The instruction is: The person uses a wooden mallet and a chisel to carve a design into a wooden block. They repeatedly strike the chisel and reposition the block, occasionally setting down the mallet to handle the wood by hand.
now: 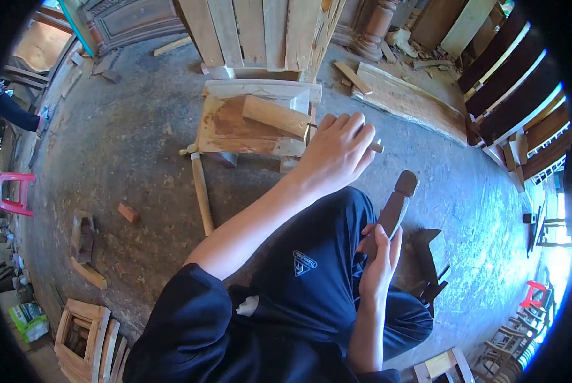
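Note:
My left hand [340, 150] is closed round a thin tool whose light wooden end [376, 147] sticks out to the right. The tool's thin dark part points left, near the end of a light wooden block [276, 117]. That block lies on a low wooden stool-like piece [219, 131]. Lower right, my right hand [382, 258] grips a dark brown carved wooden piece [394, 207], held upright at a slant above my leg. A wooden-handled hammer [200, 191] leans by the low piece's left corner.
Upright planks [254, 32] stand behind the low piece. A long board [407, 102] lies back right, with dark panels [516, 83] beyond. Left are a pink stool [16, 193], a wood block [83, 236] and another person's leg [18, 115]. Dark wooden parts [429, 262] lie right of my knee.

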Action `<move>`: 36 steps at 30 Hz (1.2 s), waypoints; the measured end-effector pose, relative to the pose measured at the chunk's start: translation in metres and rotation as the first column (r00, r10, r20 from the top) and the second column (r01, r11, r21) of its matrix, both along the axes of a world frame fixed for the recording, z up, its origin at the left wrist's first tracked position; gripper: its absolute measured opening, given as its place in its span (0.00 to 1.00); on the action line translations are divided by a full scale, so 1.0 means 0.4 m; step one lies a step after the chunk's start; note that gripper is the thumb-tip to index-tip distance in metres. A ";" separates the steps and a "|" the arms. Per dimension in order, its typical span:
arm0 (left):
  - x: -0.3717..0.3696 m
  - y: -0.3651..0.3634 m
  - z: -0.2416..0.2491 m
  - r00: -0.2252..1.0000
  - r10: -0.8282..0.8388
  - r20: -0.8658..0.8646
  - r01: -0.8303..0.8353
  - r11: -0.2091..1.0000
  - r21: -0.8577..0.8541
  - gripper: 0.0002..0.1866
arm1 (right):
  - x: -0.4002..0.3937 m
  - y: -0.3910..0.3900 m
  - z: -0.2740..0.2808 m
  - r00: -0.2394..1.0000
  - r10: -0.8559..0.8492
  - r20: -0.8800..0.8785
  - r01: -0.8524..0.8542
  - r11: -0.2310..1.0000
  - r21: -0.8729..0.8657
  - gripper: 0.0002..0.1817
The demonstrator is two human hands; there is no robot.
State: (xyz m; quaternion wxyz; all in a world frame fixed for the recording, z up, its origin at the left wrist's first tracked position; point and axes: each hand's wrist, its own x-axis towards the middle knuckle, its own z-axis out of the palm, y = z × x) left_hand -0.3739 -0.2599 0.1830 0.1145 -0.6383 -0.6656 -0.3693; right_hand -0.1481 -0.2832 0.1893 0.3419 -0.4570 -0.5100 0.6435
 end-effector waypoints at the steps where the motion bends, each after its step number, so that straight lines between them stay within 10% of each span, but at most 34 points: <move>1: -0.005 0.006 -0.004 1.000 0.005 0.003 -0.005 1.000 0.013 0.15 | -0.003 0.002 -0.003 1.000 -0.006 0.006 0.006 1.000 -0.002 0.15; 36: -0.071 0.031 -0.043 0.990 0.099 0.099 -0.110 0.987 0.113 0.14 | -0.031 -0.012 -0.012 0.995 0.075 0.072 -0.076 0.997 0.013 0.17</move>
